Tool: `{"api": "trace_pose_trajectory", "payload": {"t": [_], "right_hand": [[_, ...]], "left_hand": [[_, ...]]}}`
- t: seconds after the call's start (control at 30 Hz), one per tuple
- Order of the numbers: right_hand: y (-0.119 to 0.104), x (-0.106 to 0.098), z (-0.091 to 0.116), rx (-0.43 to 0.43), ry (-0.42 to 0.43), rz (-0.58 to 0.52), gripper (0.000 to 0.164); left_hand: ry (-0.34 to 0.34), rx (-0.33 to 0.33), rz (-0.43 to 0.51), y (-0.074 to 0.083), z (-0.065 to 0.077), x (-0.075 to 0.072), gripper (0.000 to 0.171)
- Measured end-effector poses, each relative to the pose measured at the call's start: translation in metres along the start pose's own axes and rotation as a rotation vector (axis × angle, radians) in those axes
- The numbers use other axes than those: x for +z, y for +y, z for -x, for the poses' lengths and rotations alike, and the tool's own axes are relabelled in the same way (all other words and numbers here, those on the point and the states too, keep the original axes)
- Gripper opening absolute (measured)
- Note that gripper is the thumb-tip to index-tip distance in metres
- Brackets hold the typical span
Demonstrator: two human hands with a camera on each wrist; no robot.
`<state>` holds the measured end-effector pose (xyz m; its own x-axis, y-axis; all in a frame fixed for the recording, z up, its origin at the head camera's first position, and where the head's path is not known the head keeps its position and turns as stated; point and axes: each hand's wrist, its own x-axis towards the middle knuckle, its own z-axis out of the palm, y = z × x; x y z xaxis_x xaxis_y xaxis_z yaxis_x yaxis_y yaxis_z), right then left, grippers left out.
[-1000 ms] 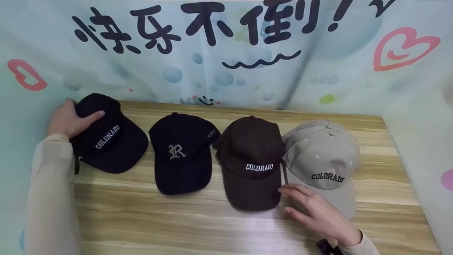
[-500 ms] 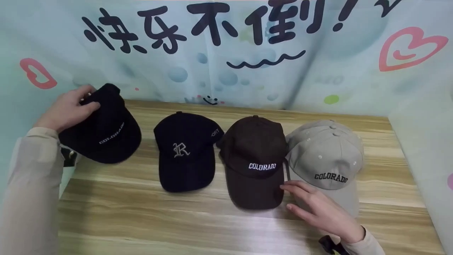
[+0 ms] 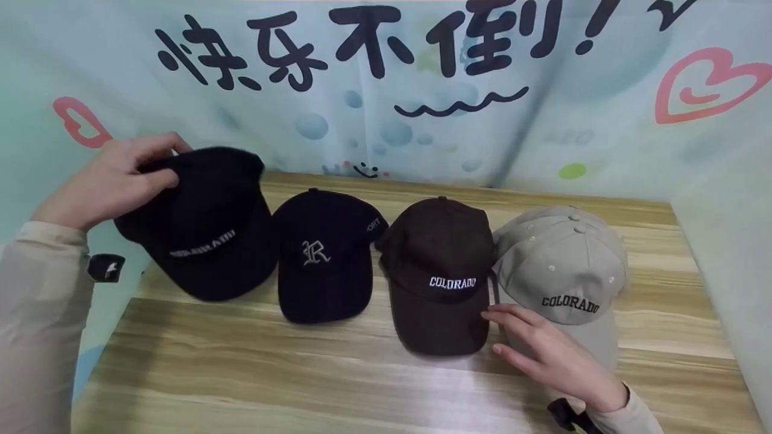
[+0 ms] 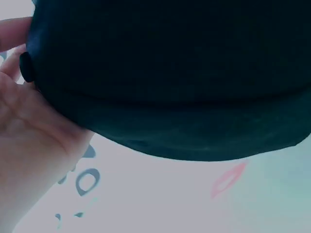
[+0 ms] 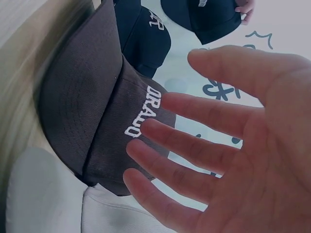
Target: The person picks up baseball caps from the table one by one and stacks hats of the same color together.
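Observation:
My left hand (image 3: 117, 178) grips the crown of a black baseball cap (image 3: 211, 211) with blurred white lettering, thumb on top. The cap is raised off the table, its brim toward me. In the left wrist view the dark crown of this cap (image 4: 170, 63) fills the upper part, with the palm (image 4: 39, 126) beside its top button. My right hand (image 3: 555, 355) has its fingers extended, fingertips right at the brim edge of a dark brown COLORADO cap (image 3: 443, 253). The right wrist view shows those fingers (image 5: 189, 145) spread in front of the brown cap (image 5: 87, 97).
Between the held cap and the brown one lies a navy cap (image 3: 325, 259) with an R emblem. Overlapping beige caps (image 3: 567, 271) lie at the right, partly behind my right hand. A printed backdrop (image 3: 313, 126) rises behind the wood-grain table (image 3: 271, 386).
My left hand has lifted the black cap off the table and brought it rightward, close beside the navy cap. The right hand stays by the brown cap's brim. The head view has shifted slightly.

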<state>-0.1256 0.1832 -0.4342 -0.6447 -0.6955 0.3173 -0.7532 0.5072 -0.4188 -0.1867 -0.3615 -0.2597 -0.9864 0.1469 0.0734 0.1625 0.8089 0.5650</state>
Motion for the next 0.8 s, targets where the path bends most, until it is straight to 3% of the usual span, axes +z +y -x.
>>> {"api": "trace_pose_trajectory", "payload": {"t": [0.27,0.43,0.7,0.8], "right_hand": [[0.001,-0.003,0.004,0.004,0.01,0.008,0.042],[0.001,-0.003,0.007,0.003,0.012,0.011,0.041],[0.002,-0.003,0.01,0.015,0.009,0.002,0.043],[0.003,-0.002,0.011,0.022,0.01,-0.001,0.045]], "left_hand": [[-0.173,0.264,-0.007,0.028,-0.008,0.032,0.031],[-0.264,0.358,-0.032,0.039,-0.018,0.063,0.019],[-0.408,0.347,0.0,0.052,-0.041,0.114,0.024],[-0.415,0.327,-0.048,0.052,-0.048,0.132,0.028]]}}
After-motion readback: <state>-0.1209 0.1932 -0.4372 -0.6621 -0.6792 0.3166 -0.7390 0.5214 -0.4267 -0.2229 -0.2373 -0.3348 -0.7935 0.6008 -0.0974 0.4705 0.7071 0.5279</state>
